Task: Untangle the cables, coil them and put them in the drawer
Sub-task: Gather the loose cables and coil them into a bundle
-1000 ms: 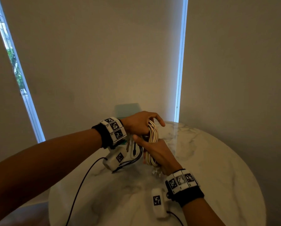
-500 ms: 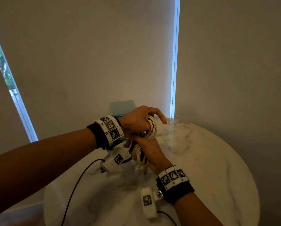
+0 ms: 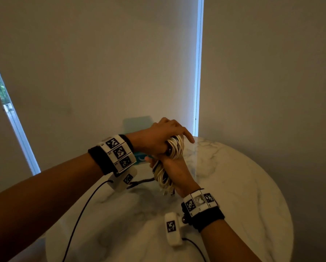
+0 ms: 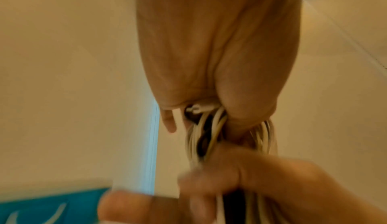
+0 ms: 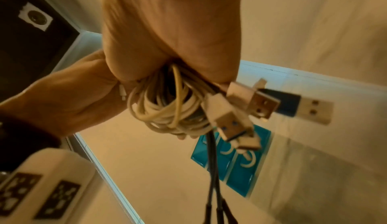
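Note:
A coiled bundle of white cables (image 3: 174, 148) is held above the round marble table (image 3: 243, 186). My left hand (image 3: 158, 137) grips its upper end from above, index finger stretched out. My right hand (image 3: 177, 173) grips the lower end of the same bundle (image 3: 163, 177). In the right wrist view the white coil (image 5: 165, 111) hangs from my fist with several USB plugs (image 5: 266, 105) sticking out and two black cable strands (image 5: 213, 169) dangling below. The left wrist view shows white and dark strands (image 4: 207, 131) running from my left palm to my right fingers (image 4: 240, 178).
A teal drawer unit (image 3: 137, 123) stands at the table's back edge behind my hands, its teal fronts (image 5: 240, 169) seen in the right wrist view. A black cable end (image 3: 141, 181) trails left of the bundle over the table. Walls and blinds close in behind the table.
Both hands have lifted the bundle a little and shifted right, closer together. The right hand has slid up round the coil's lower half. The view has turned left.

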Demonstrator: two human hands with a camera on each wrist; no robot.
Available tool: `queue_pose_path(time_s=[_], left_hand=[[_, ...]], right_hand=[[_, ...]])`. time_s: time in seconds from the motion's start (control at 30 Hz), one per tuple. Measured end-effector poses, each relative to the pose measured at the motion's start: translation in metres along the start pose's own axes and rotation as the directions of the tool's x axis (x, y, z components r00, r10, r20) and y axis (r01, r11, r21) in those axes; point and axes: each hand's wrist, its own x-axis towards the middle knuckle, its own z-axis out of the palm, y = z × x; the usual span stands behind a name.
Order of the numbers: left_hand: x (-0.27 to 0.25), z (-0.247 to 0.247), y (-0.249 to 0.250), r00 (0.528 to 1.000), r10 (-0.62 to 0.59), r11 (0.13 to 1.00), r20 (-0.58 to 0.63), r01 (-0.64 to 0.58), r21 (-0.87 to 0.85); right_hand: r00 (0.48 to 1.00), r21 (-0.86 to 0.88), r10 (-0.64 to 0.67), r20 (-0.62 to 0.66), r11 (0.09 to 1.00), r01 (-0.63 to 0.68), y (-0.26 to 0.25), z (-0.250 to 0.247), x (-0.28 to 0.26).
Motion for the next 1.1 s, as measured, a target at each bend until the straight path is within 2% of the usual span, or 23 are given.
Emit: queue_pose_path(time_s=[0.17,0.2,0.27,0.3,0.33,0.4,0.47,0.5,0.6,0.67,0.77,0.9,1.0,1.07,1.1], left_hand=[[-0.004,0.007,-0.014,0.996,-0.08,0.994,0.023,0.078,0.081],[-0.007,0.005,-0.015,0.993,-0.096,0.992,0.069,0.09,0.085],[-0.014,-0.005,-0.017,0.966,-0.092,0.996,0.24,0.093,0.009],[-0.019,-0.011,-0.019,0.944,-0.082,0.994,0.321,0.1,-0.041],[-0.023,-0.013,-0.023,0.932,-0.081,0.988,0.352,0.122,-0.094],[-0.03,-0.004,-0.032,0.956,-0.138,0.971,0.259,0.182,-0.156],[-0.033,0.024,-0.042,0.969,-0.173,0.962,0.176,0.204,-0.179],[-0.034,0.039,-0.046,0.967,-0.165,0.959,0.193,0.203,-0.197],[-0.041,0.063,-0.052,0.914,-0.207,0.944,0.348,0.28,-0.174],[-0.046,0.06,-0.06,0.903,-0.247,0.932,0.351,0.32,-0.168],[-0.052,0.049,-0.071,0.952,-0.24,0.916,0.192,0.287,-0.282],[-0.047,0.036,-0.065,0.996,-0.087,0.979,0.028,0.091,-0.184],[-0.038,0.039,-0.055,1.0,0.001,0.983,0.013,0.002,-0.183],[-0.035,0.044,-0.054,1.0,-0.013,0.973,0.014,0.016,-0.231],[-0.035,0.046,-0.056,0.999,-0.035,0.965,-0.001,0.034,-0.26]], right_hand=[[0.996,-0.357,0.012,-0.092,0.933,-0.044,0.01,-0.013,0.008],[0.996,-0.418,0.015,-0.092,0.907,-0.052,0.01,-0.015,0.007],[0.997,-0.436,0.039,-0.074,0.897,-0.067,0.013,-0.022,0.006],[0.997,-0.39,0.046,-0.067,0.918,-0.069,0.012,-0.025,0.004],[0.994,-0.29,0.063,-0.084,0.953,-0.085,0.013,-0.029,0.007],[0.985,0.051,0.15,-0.087,0.988,-0.146,0.01,-0.033,0.01],[0.977,0.366,0.21,-0.019,0.911,-0.189,0.007,-0.035,0.011],[0.974,0.463,0.223,0.026,0.861,-0.209,0.003,-0.036,0.009],[0.971,0.596,0.231,0.064,0.771,-0.223,-0.002,-0.043,0.011],[0.972,0.607,0.233,0.038,0.767,-0.208,-0.003,-0.051,0.014],[0.964,0.474,0.263,-0.024,0.853,-0.221,0.001,-0.053,0.016],[0.956,0.12,0.273,-0.109,0.958,-0.26,0.018,-0.039,0.017],[0.962,-0.125,0.263,-0.07,0.955,-0.27,0.024,-0.03,0.011],[0.955,-0.157,0.298,-0.004,0.942,-0.295,0.029,-0.027,0.008],[0.943,-0.115,0.331,0.042,0.939,-0.324,0.03,-0.024,0.006]])
